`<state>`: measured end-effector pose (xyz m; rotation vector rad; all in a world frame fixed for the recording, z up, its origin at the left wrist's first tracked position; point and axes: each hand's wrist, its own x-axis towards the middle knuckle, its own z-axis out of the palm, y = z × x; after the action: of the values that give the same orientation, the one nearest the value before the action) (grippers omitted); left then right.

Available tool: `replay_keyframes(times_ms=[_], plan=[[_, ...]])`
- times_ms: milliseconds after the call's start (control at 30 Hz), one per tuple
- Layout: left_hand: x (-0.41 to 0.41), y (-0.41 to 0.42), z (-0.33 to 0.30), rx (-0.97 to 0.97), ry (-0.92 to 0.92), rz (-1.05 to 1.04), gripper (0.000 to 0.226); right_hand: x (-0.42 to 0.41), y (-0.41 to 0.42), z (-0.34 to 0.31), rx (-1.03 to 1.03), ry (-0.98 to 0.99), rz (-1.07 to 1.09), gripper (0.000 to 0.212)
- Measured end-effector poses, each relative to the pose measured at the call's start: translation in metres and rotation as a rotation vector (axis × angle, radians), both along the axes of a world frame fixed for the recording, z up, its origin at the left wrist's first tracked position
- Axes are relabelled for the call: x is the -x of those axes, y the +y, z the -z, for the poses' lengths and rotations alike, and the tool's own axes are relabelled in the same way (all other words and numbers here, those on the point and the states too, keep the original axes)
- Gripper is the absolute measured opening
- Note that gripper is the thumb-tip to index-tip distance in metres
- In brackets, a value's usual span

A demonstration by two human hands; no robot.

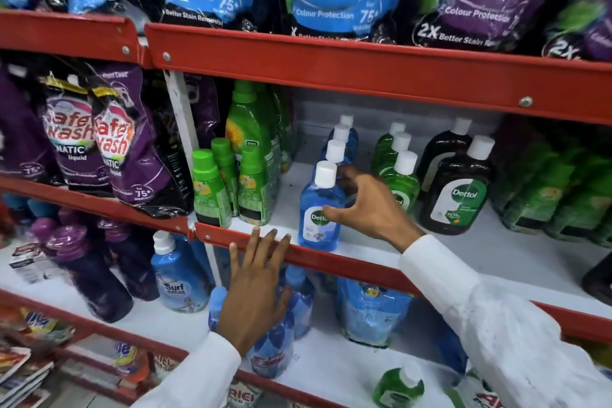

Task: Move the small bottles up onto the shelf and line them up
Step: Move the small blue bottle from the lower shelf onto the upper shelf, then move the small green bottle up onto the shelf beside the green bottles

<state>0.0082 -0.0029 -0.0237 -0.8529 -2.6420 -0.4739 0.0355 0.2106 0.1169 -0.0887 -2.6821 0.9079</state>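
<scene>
Head view: left hand is spread flat, fingers apart, holding nothing, against the red shelf lip. Just right of it and above, the right hand clasps the front blue bottle, upright, cap up. Four blue bottles stand in file behind that grip; right of it, three green bottles, then two brown bottles.

Small bottles are standing in a row going back on the shelf, with bigger bottles sitting to their right
</scene>
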Motion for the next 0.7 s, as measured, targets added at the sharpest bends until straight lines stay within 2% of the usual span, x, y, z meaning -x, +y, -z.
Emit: replay_keyframes(times_ms=[167, 300, 367, 433, 533, 633, 700], plan=[[-0.030, 0.028, 0.010, -0.103, 0.078, 0.016, 0.068, -0.053, 0.017, 0.021, 0.093, 0.170, 0.033, 0.064], [-0.048, 0.057, 0.015, -0.177, 0.120, 0.169, 0.060, -0.111, 0.038, 0.057, 0.097, 0.273, 0.099, 0.048], [-0.055, 0.074, 0.016, -0.194, 0.126, 0.235, 0.060, -0.137, 0.054, 0.086, 0.133, 0.192, 0.095, 0.037], [-0.061, 0.088, 0.015, -0.189, 0.096, 0.262, 0.063, -0.156, 0.069, 0.117, 0.150, -0.006, 0.057, 0.033], [-0.065, 0.103, 0.011, -0.181, 0.042, 0.234, 0.065, -0.168, 0.088, 0.174, 0.038, -0.356, -0.012, 0.044], [-0.065, 0.109, 0.004, -0.193, 0.017, 0.206, 0.060, -0.169, 0.097, 0.221, -0.022, -0.477, -0.037, 0.055], [-0.065, 0.110, 0.000, -0.179, 0.002, 0.197, 0.058, -0.167, 0.097, 0.241, -0.013, -0.494, -0.012, 0.049]])
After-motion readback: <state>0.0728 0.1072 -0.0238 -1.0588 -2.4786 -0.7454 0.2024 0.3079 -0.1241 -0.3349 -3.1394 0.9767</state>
